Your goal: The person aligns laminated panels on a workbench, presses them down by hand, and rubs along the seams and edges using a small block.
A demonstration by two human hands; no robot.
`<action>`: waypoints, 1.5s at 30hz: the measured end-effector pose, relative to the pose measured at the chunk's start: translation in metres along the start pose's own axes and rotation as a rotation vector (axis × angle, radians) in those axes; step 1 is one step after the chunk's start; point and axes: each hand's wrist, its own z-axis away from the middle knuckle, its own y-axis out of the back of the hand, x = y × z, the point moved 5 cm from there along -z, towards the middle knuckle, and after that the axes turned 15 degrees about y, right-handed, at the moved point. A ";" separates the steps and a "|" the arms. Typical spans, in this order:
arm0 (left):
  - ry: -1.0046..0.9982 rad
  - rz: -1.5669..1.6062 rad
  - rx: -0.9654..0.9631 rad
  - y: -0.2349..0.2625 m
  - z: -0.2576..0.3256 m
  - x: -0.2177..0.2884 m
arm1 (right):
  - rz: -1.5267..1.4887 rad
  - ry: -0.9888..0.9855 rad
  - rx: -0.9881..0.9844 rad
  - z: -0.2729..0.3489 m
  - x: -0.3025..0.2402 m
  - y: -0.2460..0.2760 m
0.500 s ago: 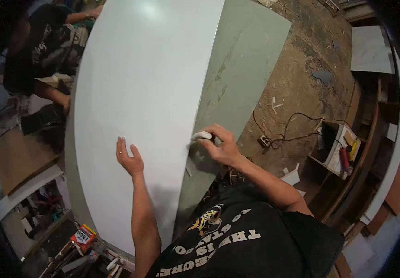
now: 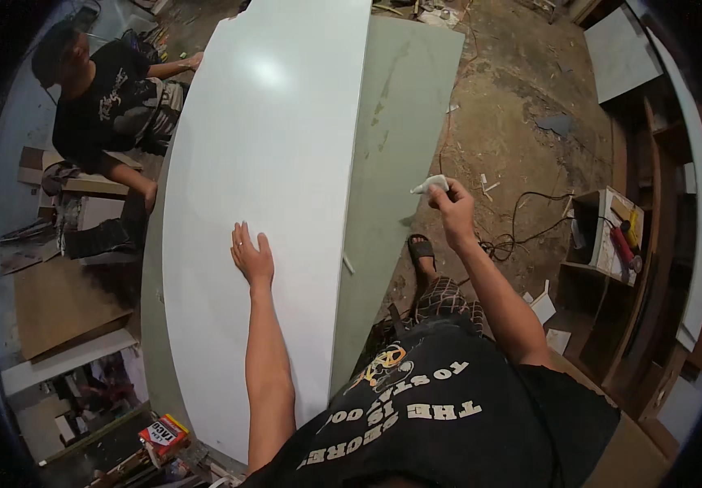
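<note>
One hand, the left, rests palm-down on the white panel.

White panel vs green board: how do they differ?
Colour: the panel is white, the board grey-green.
Surface: the panel is glossy and shines under the light; the board looks dull and scuffed.
Stacking: the panel lies on top, the left hand flat on it; the board lies beneath, showing along both sides.
Shared: both are large, flat sheets.
</note>
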 end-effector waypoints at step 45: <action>0.263 0.046 0.261 0.073 0.133 -0.154 | 0.427 0.500 -0.235 -0.055 -0.009 -0.131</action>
